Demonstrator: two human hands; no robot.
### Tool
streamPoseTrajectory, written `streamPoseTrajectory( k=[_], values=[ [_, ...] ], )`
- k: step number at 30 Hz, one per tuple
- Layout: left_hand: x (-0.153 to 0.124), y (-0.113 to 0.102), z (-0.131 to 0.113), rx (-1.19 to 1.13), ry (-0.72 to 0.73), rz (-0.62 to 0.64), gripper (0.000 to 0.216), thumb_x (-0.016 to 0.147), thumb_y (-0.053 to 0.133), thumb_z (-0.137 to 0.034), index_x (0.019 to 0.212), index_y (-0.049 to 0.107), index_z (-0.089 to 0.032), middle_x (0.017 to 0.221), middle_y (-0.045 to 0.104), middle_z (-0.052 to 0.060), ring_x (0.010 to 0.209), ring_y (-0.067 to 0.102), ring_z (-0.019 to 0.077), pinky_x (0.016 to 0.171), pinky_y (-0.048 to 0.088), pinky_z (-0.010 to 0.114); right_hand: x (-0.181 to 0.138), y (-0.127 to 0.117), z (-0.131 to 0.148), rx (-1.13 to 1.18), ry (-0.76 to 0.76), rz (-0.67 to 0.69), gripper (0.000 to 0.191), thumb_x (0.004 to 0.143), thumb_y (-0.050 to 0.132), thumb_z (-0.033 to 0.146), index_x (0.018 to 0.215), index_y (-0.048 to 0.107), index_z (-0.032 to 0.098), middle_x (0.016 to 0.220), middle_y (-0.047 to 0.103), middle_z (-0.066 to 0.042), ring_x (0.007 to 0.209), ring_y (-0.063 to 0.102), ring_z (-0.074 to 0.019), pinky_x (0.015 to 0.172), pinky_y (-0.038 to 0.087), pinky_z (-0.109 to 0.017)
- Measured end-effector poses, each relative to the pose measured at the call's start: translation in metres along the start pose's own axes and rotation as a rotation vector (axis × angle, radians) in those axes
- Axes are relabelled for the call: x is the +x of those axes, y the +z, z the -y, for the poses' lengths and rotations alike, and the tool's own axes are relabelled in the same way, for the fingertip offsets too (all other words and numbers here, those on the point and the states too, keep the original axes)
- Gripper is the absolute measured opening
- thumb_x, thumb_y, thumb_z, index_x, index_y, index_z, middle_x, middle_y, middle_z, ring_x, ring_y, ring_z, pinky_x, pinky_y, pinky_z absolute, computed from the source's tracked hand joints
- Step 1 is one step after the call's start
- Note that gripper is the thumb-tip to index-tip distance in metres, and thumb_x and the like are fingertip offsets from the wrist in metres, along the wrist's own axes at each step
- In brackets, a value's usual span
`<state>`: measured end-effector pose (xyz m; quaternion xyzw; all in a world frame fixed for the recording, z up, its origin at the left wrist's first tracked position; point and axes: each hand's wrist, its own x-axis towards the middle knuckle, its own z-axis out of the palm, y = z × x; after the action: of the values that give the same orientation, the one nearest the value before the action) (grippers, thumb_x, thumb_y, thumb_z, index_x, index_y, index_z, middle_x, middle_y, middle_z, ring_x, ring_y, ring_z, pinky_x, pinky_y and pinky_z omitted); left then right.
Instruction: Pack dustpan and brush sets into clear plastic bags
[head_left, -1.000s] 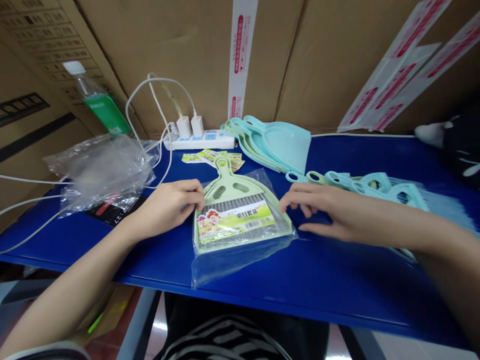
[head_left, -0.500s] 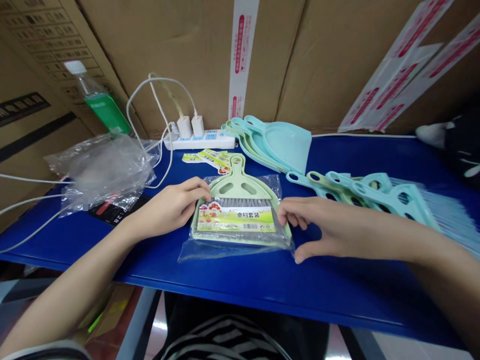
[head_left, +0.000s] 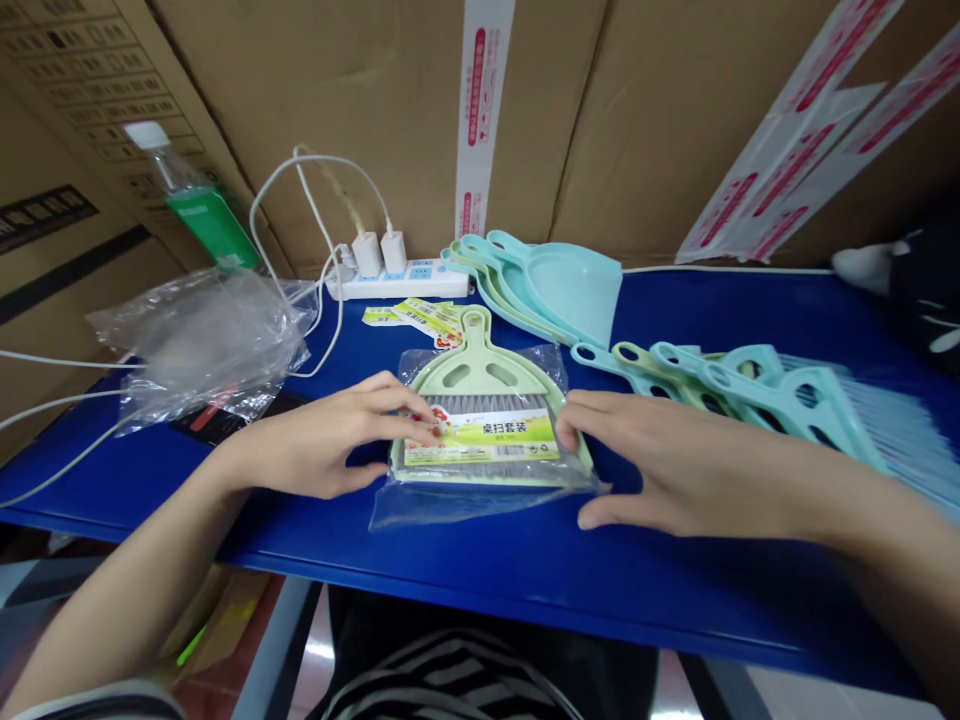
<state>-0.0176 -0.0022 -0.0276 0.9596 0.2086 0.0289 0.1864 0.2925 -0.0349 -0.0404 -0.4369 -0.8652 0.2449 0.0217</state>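
L hand is resting over the L end of the label on the bagged green dustpan set, grip wide, thumb apart, while R hand is touching the set's R edge, grip wide too. The set's lying flat on the table btwn both hands, handle pointing toward the cardboard, w/ loose cards just behind, stacked dustpans farther back & brushes lying R.

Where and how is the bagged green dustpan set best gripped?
Probably by the narrow handle, pinched from above and slightly to the right: it is far slimmer than the set's wide body, and printed cards lie close on its left.
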Motion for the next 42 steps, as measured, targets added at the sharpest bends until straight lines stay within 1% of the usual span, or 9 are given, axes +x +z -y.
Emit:
streamPoseTrajectory(
  k=[3,6,9,12,14,21,27,31,42],
  values=[
    [-0.001,0.0,-0.002,-0.057,0.01,0.055,0.052,0.08,0.067,-0.012,0.128,0.056,-0.027,0.133,0.054,0.007,0.121,0.047,0.023,0.103,0.04,0.037,0.001,0.003,0.001,-0.047,-0.067,-0.038,0.02,0.078,0.065,0.038,0.081,0.055,0.022,0.087,0.062,-0.007,0.081,0.059,-0.0248,0.069,0.046,-0.037],
    [0.001,0.002,-0.004,-0.077,0.027,0.065,0.053,0.073,0.078,-0.02,0.122,0.061,-0.027,0.131,0.055,0.008,0.12,0.047,0.0249,0.102,0.041,0.037,0.003,0.004,0.002,-0.076,-0.13,-0.04,0.011,0.08,0.06,0.03,0.077,0.054,0.021,0.085,0.062,-0.007,0.082,0.059,-0.0243,0.072,0.046,-0.038],
    [0.003,0.003,-0.006,-0.081,0.05,0.05,0.037,0.077,0.071,-0.017,0.112,0.065,-0.025,0.128,0.057,0.009,0.117,0.05,0.0243,0.101,0.041,0.037,0.004,0.003,0.003,-0.045,-0.195,-0.022,0.01,0.08,0.055,0.021,0.071,0.053,0.021,0.082,0.061,-0.005,0.081,0.058,-0.0214,0.073,0.045,-0.036],
    [0.005,0.002,-0.007,-0.094,0.055,0.009,0.015,0.084,0.056,-0.011,0.09,0.066,-0.02,0.117,0.062,0.008,0.107,0.057,0.0198,0.098,0.04,0.034,0.005,0.001,0.003,-0.01,-0.238,-0.009,0.015,0.082,0.053,0.017,0.067,0.056,0.021,0.078,0.06,-0.004,0.08,0.057,-0.0194,0.074,0.044,-0.034],
    [0.006,0.002,-0.006,-0.12,0.052,-0.001,0.015,0.086,0.051,-0.009,0.082,0.062,-0.019,0.109,0.065,0.007,0.102,0.059,0.0176,0.094,0.043,0.031,0.006,0.0,0.003,0.001,-0.244,-0.016,0.017,0.084,0.054,0.021,0.067,0.059,0.021,0.076,0.06,-0.004,0.079,0.056,-0.019,0.073,0.043,-0.034],
    [0.008,-0.001,-0.006,-0.125,0.017,0.027,0.016,0.084,0.048,-0.007,0.079,0.058,-0.018,0.077,0.062,0.001,0.077,0.053,0.0141,0.074,0.044,0.025,0.014,0.002,0.003,0.044,-0.266,-0.042,0.022,0.087,0.054,0.029,0.068,0.063,0.021,0.066,0.059,-0.002,0.076,0.053,-0.0186,0.07,0.04,-0.032],
    [0.008,0.002,-0.003,-0.178,-0.018,-0.019,0.005,0.087,0.053,-0.016,0.084,0.057,-0.017,0.08,0.061,0.001,0.076,0.054,0.0129,0.07,0.044,0.023,0.018,0.008,0.004,0.055,-0.214,-0.107,0.032,0.088,0.051,0.036,0.059,0.051,0.022,0.059,0.05,0.0,0.067,0.049,-0.0167,0.064,0.038,-0.031],
    [0.011,0.003,0.002,-0.182,0.053,0.01,0.014,0.09,0.055,-0.023,0.078,0.06,-0.018,0.076,0.062,0.002,0.078,0.054,0.0146,0.074,0.044,0.026,0.017,0.016,0.004,0.099,-0.237,-0.203,0.037,0.089,0.048,0.036,0.056,0.037,0.024,0.053,0.041,0.003,0.059,0.042,-0.014,0.061,0.037,-0.029],
    [0.014,0.006,0.005,-0.162,0.043,-0.058,0.017,0.088,0.051,-0.021,0.072,0.054,-0.018,0.073,0.059,0.001,0.074,0.052,0.0139,0.07,0.043,0.025,0.015,0.016,-0.006,0.202,-0.196,-0.239,0.041,0.089,0.053,0.051,0.061,0.047,0.021,0.052,0.033,0.007,0.048,0.03,-0.009,0.05,0.028,-0.025]
  ],
)
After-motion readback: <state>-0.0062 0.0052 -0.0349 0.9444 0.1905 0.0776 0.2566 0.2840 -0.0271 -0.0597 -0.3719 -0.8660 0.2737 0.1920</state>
